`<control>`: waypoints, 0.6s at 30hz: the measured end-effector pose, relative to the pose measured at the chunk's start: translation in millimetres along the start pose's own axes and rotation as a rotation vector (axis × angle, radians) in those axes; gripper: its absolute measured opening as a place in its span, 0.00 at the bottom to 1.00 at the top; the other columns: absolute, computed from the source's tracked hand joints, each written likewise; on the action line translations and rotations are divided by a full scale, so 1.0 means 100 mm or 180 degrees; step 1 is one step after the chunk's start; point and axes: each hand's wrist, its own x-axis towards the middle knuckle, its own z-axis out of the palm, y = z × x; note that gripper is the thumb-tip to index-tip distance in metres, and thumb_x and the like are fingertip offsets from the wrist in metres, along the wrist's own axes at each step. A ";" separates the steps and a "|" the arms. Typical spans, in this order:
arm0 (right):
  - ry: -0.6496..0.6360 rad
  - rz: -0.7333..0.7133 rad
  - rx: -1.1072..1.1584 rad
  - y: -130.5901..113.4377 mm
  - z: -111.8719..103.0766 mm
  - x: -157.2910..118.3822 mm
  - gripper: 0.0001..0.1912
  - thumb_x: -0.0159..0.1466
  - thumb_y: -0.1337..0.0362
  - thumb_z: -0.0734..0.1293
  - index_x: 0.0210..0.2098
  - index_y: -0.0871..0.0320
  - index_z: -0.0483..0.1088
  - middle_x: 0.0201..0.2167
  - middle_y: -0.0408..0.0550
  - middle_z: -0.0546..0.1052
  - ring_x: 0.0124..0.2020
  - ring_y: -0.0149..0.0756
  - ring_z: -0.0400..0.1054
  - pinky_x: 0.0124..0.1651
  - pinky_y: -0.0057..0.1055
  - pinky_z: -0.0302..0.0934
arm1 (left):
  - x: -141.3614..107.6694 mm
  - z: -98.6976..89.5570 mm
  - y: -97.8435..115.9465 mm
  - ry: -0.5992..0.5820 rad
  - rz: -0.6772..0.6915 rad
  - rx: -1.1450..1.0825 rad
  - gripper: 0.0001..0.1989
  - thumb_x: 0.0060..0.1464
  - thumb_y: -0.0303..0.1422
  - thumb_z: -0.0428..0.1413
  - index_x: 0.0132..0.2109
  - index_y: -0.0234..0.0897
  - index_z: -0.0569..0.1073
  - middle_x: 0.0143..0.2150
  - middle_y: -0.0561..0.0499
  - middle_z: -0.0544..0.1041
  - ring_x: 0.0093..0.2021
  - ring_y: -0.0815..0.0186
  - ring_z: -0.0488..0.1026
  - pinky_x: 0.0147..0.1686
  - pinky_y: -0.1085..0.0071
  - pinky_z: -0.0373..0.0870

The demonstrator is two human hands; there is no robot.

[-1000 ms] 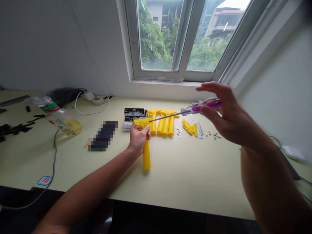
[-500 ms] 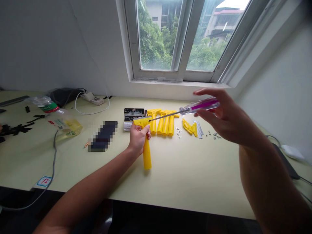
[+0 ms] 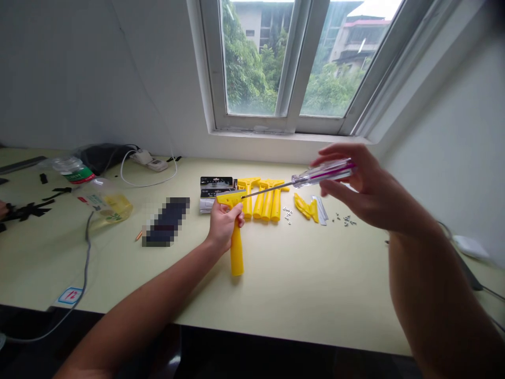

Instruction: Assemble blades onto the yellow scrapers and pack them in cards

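My left hand [image 3: 224, 227] is wrapped round a yellow scraper [image 3: 237, 253] just below its head, with the handle pointing down over the table. A grey blade edge shows along the top of the head. My right hand [image 3: 373, 195] has its thumb and fingers round the clear and purple handle of a screwdriver [image 3: 321, 172]. The shaft slants down to the left, its tip at the scraper's head. Behind the scraper, several more yellow scrapers [image 3: 270, 205] lie in a row. To their right are small white nuts [image 3: 288, 213], yellow head covers [image 3: 305, 207], grey blades [image 3: 321, 210] and loose screws [image 3: 346, 220].
Black-and-white packages [image 3: 216, 185] lie behind my left hand. A pixelated dark object [image 3: 168, 221] lies left of it. Farther left, a tilted bottle of yellow liquid [image 3: 104, 200] rests near a grey cable [image 3: 87, 252]. Another person's hand [image 3: 3, 209] shows at the left edge.
The screwdriver's handle has turned, and the fingers of my right hand have shifted slightly round it. My left hand holds the scraper in nearly the same place.
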 end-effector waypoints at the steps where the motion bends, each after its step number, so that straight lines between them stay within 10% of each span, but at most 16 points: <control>1: 0.0110 0.0019 -0.0083 0.01 0.00 0.00 0.21 0.63 0.52 0.66 0.54 0.47 0.63 0.39 0.45 0.77 0.33 0.41 0.74 0.33 0.39 0.70 | 0.00 0.00 0.01 -0.0047 -0.0005 -0.0004 0.19 0.44 0.29 0.64 0.38 0.40 0.61 0.28 0.61 0.66 0.19 0.77 0.64 0.17 0.78 0.59; 18: 0.0263 -0.0236 -0.0282 -0.13 -0.10 -0.07 0.17 0.61 0.54 0.69 0.49 0.45 0.66 0.41 0.43 0.77 0.41 0.44 0.75 0.41 0.45 0.71 | -0.04 0.01 0.04 -0.0376 -0.0010 -0.0036 0.21 0.48 0.31 0.61 0.49 0.41 0.66 0.30 0.55 0.73 0.16 0.76 0.61 0.16 0.77 0.57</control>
